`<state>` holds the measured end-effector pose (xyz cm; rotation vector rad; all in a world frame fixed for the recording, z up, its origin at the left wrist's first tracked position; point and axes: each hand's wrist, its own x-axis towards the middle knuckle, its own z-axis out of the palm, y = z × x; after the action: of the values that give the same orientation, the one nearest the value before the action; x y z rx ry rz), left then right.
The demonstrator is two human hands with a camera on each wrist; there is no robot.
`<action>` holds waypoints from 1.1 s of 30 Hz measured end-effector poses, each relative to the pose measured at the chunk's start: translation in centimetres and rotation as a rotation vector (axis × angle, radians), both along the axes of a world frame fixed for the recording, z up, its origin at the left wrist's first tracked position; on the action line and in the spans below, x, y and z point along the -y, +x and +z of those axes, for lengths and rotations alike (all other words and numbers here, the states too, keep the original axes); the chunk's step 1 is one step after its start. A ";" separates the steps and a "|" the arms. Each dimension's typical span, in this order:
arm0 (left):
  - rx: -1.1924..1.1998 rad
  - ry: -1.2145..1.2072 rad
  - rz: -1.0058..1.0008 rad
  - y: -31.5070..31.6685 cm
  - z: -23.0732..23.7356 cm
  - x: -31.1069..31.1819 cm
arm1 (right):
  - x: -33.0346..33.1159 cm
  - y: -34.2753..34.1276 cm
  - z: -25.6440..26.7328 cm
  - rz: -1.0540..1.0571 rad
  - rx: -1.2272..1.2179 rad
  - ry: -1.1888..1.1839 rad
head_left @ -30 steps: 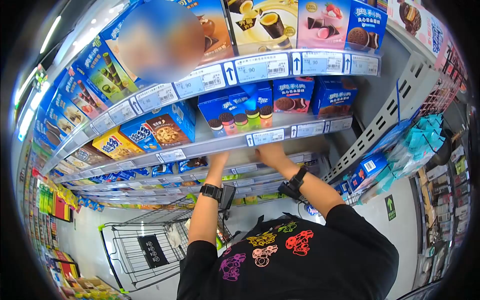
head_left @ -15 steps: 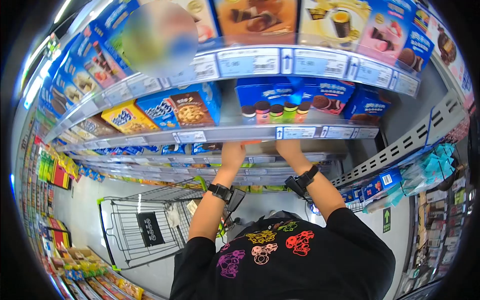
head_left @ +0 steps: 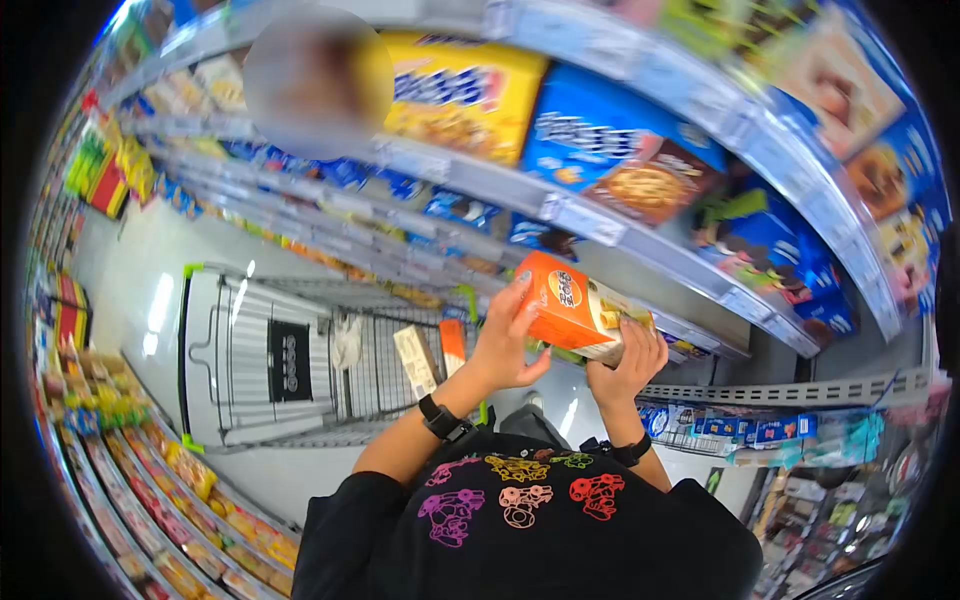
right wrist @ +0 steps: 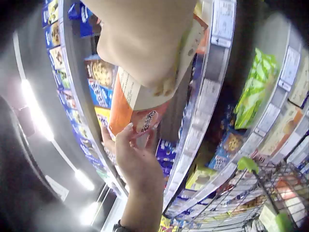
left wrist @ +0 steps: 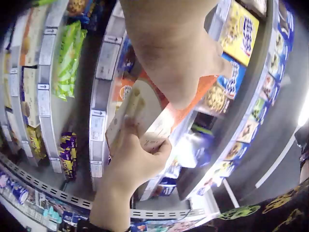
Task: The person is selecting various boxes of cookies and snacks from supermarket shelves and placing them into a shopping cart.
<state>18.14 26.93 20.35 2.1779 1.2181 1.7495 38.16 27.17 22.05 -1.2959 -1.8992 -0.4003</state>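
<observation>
Clamping the orange-and-cream box in mid-air, pinching its orange end with the left hand's fingers and its pale end with the right hand's; probably best squeezing lightly, bearing weight evenly, sparing the cardboard; facing biscuit shelves just beyond, near a wire cart with two boxes inside, on glossy floor, beneath strip lights

Shelf w/ cookie pkgs

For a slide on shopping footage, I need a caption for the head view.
Left hand and right hand hold an orange box beside stocked shelves, a shopping cart at left.
</observation>
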 end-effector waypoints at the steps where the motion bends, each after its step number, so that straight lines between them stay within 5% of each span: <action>1: 0.065 -0.024 0.005 -1.8 -0.7 1.2 | 0.2 -2.1 0.0 0.073 -0.003 -0.025; 4: 0.244 -0.258 0.118 -7.9 -3.7 4.6 | 0.3 -9.3 -0.4 0.291 0.021 -0.093; 9: 0.863 -0.439 0.486 -16.6 -9.0 9.7 | 3.3 -22.5 -6.3 0.440 -0.015 -0.917; 12: 0.922 -0.835 0.770 -21.3 -18.1 12.1 | 4.6 -28.5 -14.9 0.412 0.089 -1.231; 15: 1.536 -1.241 0.386 -22.7 -22.2 13.3 | 6.0 -33.4 -22.0 0.285 0.146 -1.386; 20: 1.592 -1.477 0.279 -22.6 -28.1 13.4 | 7.9 -35.2 -31.0 0.167 0.026 -1.456; 23: 1.629 -1.483 0.307 -22.0 -31.6 13.2 | 9.4 -34.6 -33.5 0.130 0.008 -1.389; 24: 1.581 -1.506 0.312 -21.9 -33.0 13.5 | 9.4 -34.4 -32.6 0.181 -0.135 -1.547; 25: 1.531 -1.526 0.315 -21.9 -34.8 13.8 | 9.7 -34.3 -32.9 0.216 -0.132 -1.485; 26: 1.340 -1.505 0.392 -20.9 -42.5 15.6 | 10.3 -34.4 -33.2 0.249 -0.130 -1.422; 29: 1.474 -1.437 0.286 -21.4 -39.3 15.2 | 11.5 -33.6 -34.9 0.282 -0.142 -1.394; 33: 1.324 -1.471 0.280 -19.6 -39.8 15.4 | 12.2 -32.4 -35.3 0.147 -0.018 -1.401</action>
<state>-1.44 11.49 -19.49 -0.0220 1.4452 1.0706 5.79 14.94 -13.24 -1.8771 -2.2260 1.2435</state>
